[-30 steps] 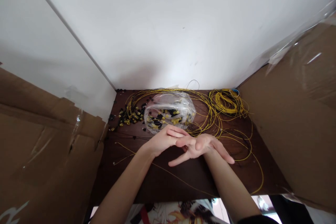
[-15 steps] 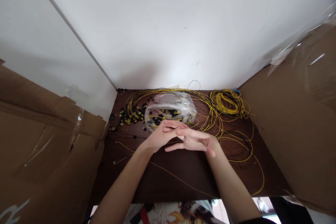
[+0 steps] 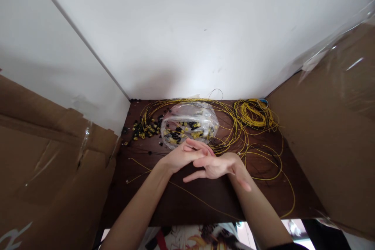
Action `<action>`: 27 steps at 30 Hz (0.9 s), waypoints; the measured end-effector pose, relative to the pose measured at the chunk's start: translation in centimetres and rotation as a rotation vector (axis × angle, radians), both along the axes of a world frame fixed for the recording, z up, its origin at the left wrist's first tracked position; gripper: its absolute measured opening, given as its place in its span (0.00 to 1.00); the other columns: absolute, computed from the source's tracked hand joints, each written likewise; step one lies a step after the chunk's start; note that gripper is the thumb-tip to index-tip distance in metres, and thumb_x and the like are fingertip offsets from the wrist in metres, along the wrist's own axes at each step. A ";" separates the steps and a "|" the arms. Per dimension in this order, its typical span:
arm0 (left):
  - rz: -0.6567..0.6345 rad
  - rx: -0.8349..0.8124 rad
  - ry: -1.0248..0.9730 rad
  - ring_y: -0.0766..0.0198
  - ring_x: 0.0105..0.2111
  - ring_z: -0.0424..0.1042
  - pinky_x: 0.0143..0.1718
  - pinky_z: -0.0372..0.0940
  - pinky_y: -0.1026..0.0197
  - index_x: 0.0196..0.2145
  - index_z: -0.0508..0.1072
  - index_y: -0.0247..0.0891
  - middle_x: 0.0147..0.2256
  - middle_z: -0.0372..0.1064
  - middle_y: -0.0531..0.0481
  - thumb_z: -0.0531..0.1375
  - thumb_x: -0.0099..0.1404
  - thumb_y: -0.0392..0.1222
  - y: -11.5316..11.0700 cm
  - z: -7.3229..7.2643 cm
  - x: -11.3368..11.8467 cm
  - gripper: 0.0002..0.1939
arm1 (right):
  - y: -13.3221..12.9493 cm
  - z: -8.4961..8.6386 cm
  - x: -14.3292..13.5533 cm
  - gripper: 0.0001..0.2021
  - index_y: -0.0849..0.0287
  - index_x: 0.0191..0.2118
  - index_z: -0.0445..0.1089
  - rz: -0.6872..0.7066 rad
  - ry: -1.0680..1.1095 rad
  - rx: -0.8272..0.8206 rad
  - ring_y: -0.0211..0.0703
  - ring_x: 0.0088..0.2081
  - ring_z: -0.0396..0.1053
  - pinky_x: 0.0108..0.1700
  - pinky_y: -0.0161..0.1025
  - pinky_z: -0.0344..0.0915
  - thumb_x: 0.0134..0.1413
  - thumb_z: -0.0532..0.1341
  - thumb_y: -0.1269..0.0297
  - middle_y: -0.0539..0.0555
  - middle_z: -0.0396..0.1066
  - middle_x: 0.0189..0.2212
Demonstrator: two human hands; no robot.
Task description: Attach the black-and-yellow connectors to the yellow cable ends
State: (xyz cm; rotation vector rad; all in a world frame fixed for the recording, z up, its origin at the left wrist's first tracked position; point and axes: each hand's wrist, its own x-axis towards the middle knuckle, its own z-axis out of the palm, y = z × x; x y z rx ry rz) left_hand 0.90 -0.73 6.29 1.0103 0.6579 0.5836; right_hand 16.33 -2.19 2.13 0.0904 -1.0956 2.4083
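Observation:
My left hand (image 3: 183,154) and my right hand (image 3: 216,166) touch each other above the dark brown table (image 3: 193,199). The left hand's fingers are wrapped against the right hand's fingers. On the right hand, some fingers and the thumb are stretched apart, with nothing held. Just beyond the hands lies a clear plastic bag (image 3: 175,119) with black and yellow connectors in it. Long yellow and black cables (image 3: 234,125) curve around the bag. Left of it is a pile of small black and yellow connectors (image 3: 146,129).
A coiled yellow cable bundle (image 3: 253,115) lies at the back right. Cardboard (image 3: 52,164) stands at the left and more cardboard (image 3: 331,125) at the right. A white wall (image 3: 187,39) rises behind. A thin yellow wire (image 3: 202,201) crosses the table's front.
My right hand has moved slightly lower and turned, with its thumb stretched farther outward. My left hand has shifted slightly down, still touching it. The cables and bag have not moved.

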 end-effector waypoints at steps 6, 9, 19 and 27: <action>0.193 0.227 0.196 0.62 0.39 0.69 0.41 0.63 0.62 0.39 0.72 0.34 0.36 0.71 0.47 0.60 0.58 0.43 1.0 0.4 -0.8 0.12 | 1.9 3.2 0.1 0.35 0.49 0.53 0.65 -0.298 -0.062 -0.015 0.57 0.60 0.53 0.55 0.60 0.56 0.33 0.69 0.50 0.60 0.56 0.60; 0.271 0.457 0.337 0.61 0.40 0.68 0.41 0.62 0.63 0.43 0.71 0.34 0.39 0.71 0.46 0.61 0.58 0.42 1.9 0.2 -1.2 0.16 | 2.2 3.7 -0.1 0.23 0.55 0.47 0.68 -0.600 -0.238 -0.030 0.51 0.51 0.66 0.53 0.54 0.60 0.44 0.65 0.52 0.60 0.70 0.48; 0.311 0.883 0.489 0.61 0.40 0.66 0.45 0.60 0.61 0.46 0.71 0.35 0.40 0.68 0.43 0.51 0.66 0.40 1.6 -3.3 -0.2 0.15 | 3.0 0.9 -1.4 0.10 0.58 0.40 0.70 -1.249 -0.692 0.304 0.35 0.26 0.66 0.33 0.35 0.63 0.53 0.59 0.59 0.47 0.68 0.21; 0.377 0.857 0.470 0.65 0.33 0.66 0.42 0.61 0.64 0.54 0.64 0.35 0.37 0.70 0.45 0.45 0.69 0.39 1.3 -4.2 -0.6 0.19 | 2.6 1.1 -1.2 0.08 0.56 0.40 0.71 -1.379 -0.930 0.588 0.38 0.31 0.66 0.34 0.36 0.61 0.56 0.56 0.63 0.51 0.71 0.31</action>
